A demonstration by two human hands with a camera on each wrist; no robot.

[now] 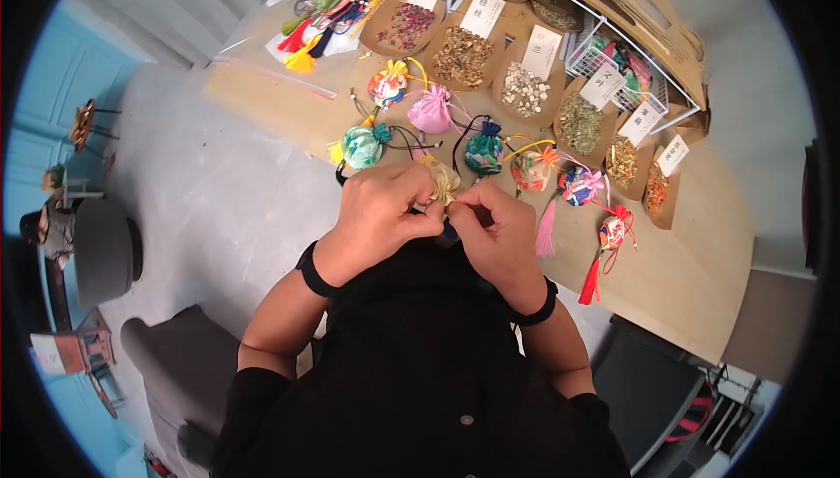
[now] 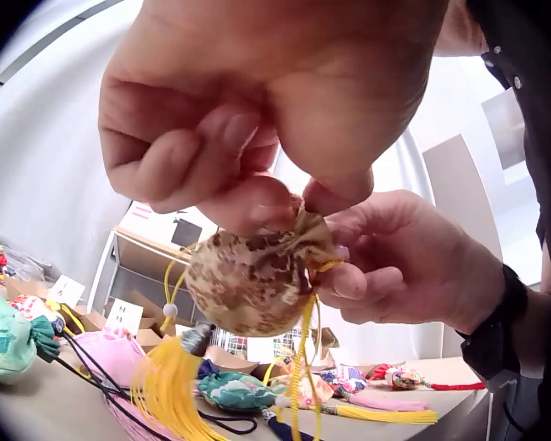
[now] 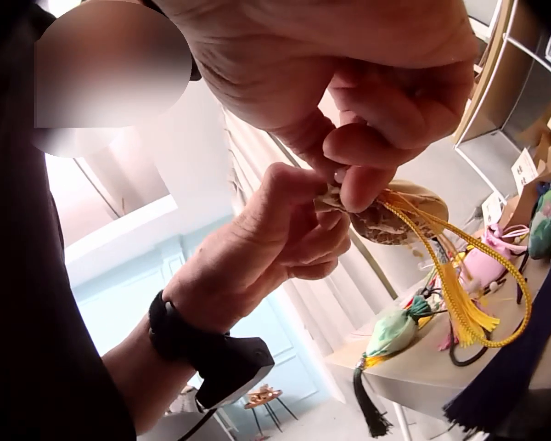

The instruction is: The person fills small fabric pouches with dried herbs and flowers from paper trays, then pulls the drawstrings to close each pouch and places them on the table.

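Observation:
A gold-beige drawstring sachet [image 2: 248, 285] with a brown floral pattern is held up in front of my body, above the table edge. My left hand [image 1: 381, 207] pinches its gathered neck between thumb and curled fingers. From the other side, my right hand [image 1: 499, 229] pinches the neck as well, its fingertips close to the left ones. A yellow tassel [image 2: 170, 386] hangs below the sachet, with a grey binding at its top. Yellow cord [image 3: 510, 335] loops down from the neck beside the right fingers.
Finished-looking sachets lie on the table [image 1: 682, 277], among them a pink one [image 1: 430, 111] and a red-tasselled one [image 1: 612, 231]. Behind them stand several paper trays of dried herbs with cards. A plastic bag of tassels [image 1: 324, 19] lies at the back left; a wire basket [image 1: 626, 76] sits back right.

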